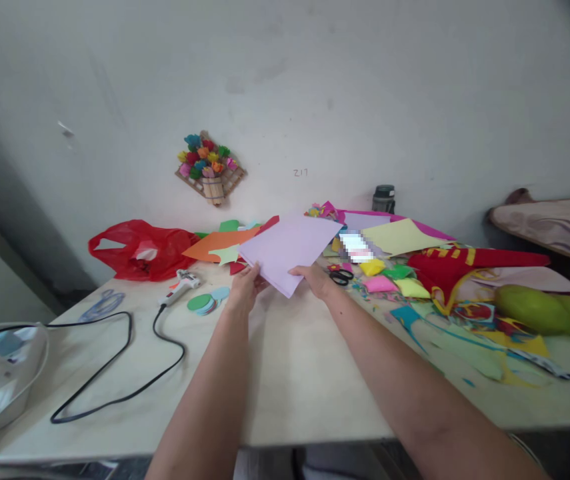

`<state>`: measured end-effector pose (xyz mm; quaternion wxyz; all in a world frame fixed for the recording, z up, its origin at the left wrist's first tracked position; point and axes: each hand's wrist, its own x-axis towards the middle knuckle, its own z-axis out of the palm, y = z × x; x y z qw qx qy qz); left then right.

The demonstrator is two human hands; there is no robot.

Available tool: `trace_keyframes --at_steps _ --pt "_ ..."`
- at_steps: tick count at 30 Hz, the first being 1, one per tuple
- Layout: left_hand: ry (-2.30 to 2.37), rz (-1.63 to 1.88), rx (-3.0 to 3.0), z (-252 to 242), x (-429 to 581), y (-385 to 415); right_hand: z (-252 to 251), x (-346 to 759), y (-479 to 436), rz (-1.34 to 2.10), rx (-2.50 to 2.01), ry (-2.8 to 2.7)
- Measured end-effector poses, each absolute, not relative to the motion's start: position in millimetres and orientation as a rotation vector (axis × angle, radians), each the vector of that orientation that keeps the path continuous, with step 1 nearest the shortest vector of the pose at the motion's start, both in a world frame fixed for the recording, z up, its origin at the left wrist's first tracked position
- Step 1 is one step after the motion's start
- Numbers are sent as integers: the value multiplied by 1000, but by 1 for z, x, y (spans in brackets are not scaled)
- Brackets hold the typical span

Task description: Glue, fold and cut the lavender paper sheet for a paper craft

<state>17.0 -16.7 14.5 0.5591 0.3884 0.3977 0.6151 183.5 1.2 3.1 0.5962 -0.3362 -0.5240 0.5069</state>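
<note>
A light purple sheet of paper [292, 250], seemingly layered or folded along its near left edge, is held up above the middle of the table. My left hand [249, 287] grips its lower left edge. On the lower right edge, my right hand [313, 279] pinches the paper with the thumb on top. Behind the sheet lie orange paper [219, 241] and a pale green piece [225, 255]. Black-handled scissors [341, 277] rest just right of my right hand. Green and light blue paper circles [202, 304] lie left of my left hand.
A glue gun [181, 287] with a looping black cord [129, 333] lies left, near a red plastic bag [147, 250]. On the right are a phone [357, 247], pale yellow paper [402, 237], colourful scraps, a cutter knife [539, 363] and green mangoes [535, 310]. A bottle [383, 199] stands by the wall.
</note>
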Motion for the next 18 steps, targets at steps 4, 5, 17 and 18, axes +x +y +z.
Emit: trace_keyframes --at_steps 4,5,17,18 --pt "985 1627 1036 16 14 -14 -2 181 0 1297 -859 -1239" --pt "982 1668 1062 16 12 -12 -3 180 -1 1353 -867 -1249" --pt "1047 1563 831 2 -3 5 1 139 23 1409 -1096 -1096" --pt "1070 1555 810 1 -2 6 3 134 25 1403 -1117 -1086"
